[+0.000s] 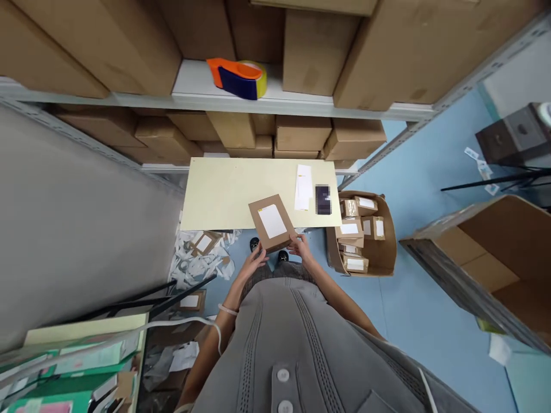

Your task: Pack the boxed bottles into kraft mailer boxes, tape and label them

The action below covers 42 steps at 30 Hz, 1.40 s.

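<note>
I hold a small flat brown cardboard parcel (272, 222) with a white label on its top, at the near edge of a pale yellow table (224, 192). My left hand (255, 259) grips its near left corner, fingers closed on it. At its near right corner my right hand (300, 246) is closed on it too. Farther right on the table lie a white strip of label backing (303, 187) and a dark phone (323, 199).
An open carton (387, 241) with several labelled parcels stands on the blue floor right of the table. A bigger open box (486, 258) is at far right. Paper scraps (202, 258) litter the floor on the left. An orange-and-blue tape dispenser (237, 76) sits on a shelf among cardboard boxes.
</note>
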Each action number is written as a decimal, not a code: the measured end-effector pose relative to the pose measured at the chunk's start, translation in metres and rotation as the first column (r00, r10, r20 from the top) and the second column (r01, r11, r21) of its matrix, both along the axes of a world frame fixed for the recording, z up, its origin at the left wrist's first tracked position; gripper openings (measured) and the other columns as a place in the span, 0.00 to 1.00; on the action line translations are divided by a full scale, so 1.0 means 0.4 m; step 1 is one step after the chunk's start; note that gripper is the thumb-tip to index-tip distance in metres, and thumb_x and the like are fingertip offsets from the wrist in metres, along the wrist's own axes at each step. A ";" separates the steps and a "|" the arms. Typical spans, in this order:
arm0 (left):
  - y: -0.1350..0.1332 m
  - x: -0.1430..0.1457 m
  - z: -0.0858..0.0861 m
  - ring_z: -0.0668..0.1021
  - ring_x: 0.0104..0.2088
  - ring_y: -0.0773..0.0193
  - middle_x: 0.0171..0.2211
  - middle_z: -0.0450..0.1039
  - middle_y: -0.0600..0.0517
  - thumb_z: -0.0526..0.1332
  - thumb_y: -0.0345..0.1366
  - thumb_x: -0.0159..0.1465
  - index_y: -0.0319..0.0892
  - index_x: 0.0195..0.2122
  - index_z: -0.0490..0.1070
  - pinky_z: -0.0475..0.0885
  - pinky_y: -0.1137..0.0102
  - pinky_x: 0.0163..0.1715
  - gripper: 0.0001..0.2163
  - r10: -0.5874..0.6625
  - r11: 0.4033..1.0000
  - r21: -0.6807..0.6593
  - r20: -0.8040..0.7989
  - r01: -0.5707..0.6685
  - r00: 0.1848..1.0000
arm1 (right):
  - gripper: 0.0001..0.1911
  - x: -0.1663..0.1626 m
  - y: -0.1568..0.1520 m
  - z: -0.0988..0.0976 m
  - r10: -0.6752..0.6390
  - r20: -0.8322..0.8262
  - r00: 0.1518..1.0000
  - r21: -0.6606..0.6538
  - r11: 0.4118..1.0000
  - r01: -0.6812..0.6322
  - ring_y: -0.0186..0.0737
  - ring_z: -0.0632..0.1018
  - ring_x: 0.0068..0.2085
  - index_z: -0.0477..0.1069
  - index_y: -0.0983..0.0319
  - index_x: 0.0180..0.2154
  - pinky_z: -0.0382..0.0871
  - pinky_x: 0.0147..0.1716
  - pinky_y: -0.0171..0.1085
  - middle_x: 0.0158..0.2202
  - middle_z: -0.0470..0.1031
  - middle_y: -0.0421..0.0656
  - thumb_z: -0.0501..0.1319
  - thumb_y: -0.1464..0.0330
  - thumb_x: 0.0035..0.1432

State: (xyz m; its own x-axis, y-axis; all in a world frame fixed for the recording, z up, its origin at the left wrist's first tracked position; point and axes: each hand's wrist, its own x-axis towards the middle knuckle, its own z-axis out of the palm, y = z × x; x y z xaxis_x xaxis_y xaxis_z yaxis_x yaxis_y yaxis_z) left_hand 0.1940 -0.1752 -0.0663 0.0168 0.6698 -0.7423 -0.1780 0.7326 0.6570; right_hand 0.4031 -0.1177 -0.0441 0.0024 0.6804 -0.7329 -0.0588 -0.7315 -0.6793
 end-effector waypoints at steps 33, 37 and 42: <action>0.268 -0.589 -0.003 0.80 0.49 0.55 0.62 0.65 0.41 0.66 0.39 0.62 0.46 0.60 0.65 0.76 0.69 0.41 0.25 0.610 0.791 0.063 -0.145 -0.608 0.779 | 0.23 -0.735 0.451 -0.005 0.286 -0.301 0.910 -0.083 0.942 -0.324 0.43 0.81 0.41 0.62 0.59 0.54 0.75 0.44 0.43 0.56 0.71 0.52 0.60 0.62 0.58; 0.163 -0.556 -0.003 0.81 0.46 0.56 0.59 0.69 0.40 0.66 0.39 0.61 0.41 0.54 0.69 0.75 0.71 0.38 0.20 0.677 0.731 -0.008 -0.110 -0.682 0.728 | 0.22 -0.731 0.397 0.005 0.399 -0.312 0.862 -0.061 0.897 -0.437 0.44 0.82 0.39 0.62 0.59 0.53 0.73 0.45 0.46 0.52 0.74 0.53 0.60 0.61 0.58; 0.048 -0.458 0.007 0.81 0.47 0.54 0.57 0.70 0.41 0.67 0.42 0.59 0.41 0.49 0.71 0.75 0.69 0.38 0.19 0.775 0.627 -0.030 -0.077 -0.778 0.628 | 0.17 -0.610 0.310 0.012 0.551 -0.301 0.778 -0.073 0.801 -0.595 0.46 0.81 0.42 0.68 0.60 0.44 0.72 0.46 0.43 0.46 0.78 0.53 0.61 0.58 0.56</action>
